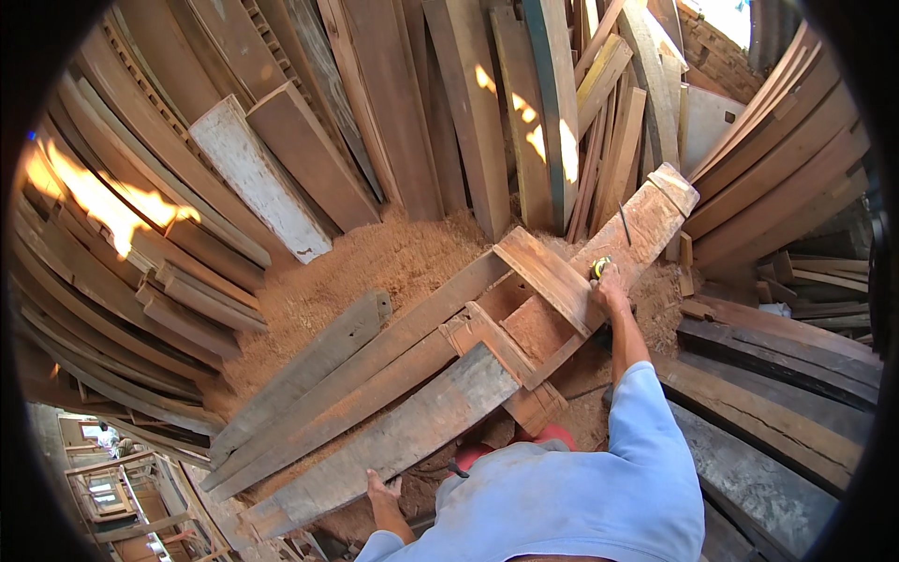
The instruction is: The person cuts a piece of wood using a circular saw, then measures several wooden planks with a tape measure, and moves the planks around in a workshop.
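My right hand [611, 288] is closed round a yellow and black tape measure [600, 268] over the broad plank bench [641, 225], beside a short brown board [548, 273] lying across the timber. Low in the view, my left hand [383, 491] grips the near edge of a long, weathered grey wooden plank [393, 440], its thumb apart from the fingers. The plank slants from lower left up to the bench, its upper end near a wooden crosspiece [496, 342]. Part of my left hand's grip is hidden at the plank's edge.
Two more long timbers [309, 375] lie beyond the plank. Sawdust [375, 258] covers the ground behind them. Tall boards [393, 112] lean all round the far side and left. Dark heavy beams [768, 393] lie stacked at right. Another person [110, 438] is far off at lower left.
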Tool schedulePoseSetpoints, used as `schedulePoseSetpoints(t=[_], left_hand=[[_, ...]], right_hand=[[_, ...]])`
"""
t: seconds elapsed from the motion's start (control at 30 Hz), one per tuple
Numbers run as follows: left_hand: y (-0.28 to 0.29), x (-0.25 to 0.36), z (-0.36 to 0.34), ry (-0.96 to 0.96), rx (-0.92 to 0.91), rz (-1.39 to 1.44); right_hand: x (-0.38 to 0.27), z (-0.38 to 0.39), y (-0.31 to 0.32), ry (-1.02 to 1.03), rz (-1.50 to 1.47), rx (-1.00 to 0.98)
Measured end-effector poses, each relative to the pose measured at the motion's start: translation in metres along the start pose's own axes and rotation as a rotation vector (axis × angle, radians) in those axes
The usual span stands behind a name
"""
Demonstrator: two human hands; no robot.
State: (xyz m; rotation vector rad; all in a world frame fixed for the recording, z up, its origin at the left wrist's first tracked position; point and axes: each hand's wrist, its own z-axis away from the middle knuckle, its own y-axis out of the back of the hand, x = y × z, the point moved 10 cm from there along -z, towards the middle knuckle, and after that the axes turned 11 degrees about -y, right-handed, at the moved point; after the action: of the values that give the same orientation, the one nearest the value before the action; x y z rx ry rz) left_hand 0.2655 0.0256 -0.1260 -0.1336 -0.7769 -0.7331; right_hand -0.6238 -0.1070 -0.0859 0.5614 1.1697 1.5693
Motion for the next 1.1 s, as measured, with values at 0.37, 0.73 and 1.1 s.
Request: schedulePoseSetpoints(t=[0.37, 0.73, 1.1], left_hand=[[-0.001, -0.003, -0.005, 0.032, -0.023, 0.028], [0.014, -0.024, -0.027, 0.187, -0.334, 0.416], [0.037, 0.022, -0.063, 0.066, -0.397, 0.697]], right_hand=[[-0.118, 0.156, -0.053, 0.367, -0.210, -0.042], [-0.184, 0.246, -0.116, 0.182, -0.041, -0.281], [-0.318, 0.371, -0.287, 1.063, 0.538, -0.561]])
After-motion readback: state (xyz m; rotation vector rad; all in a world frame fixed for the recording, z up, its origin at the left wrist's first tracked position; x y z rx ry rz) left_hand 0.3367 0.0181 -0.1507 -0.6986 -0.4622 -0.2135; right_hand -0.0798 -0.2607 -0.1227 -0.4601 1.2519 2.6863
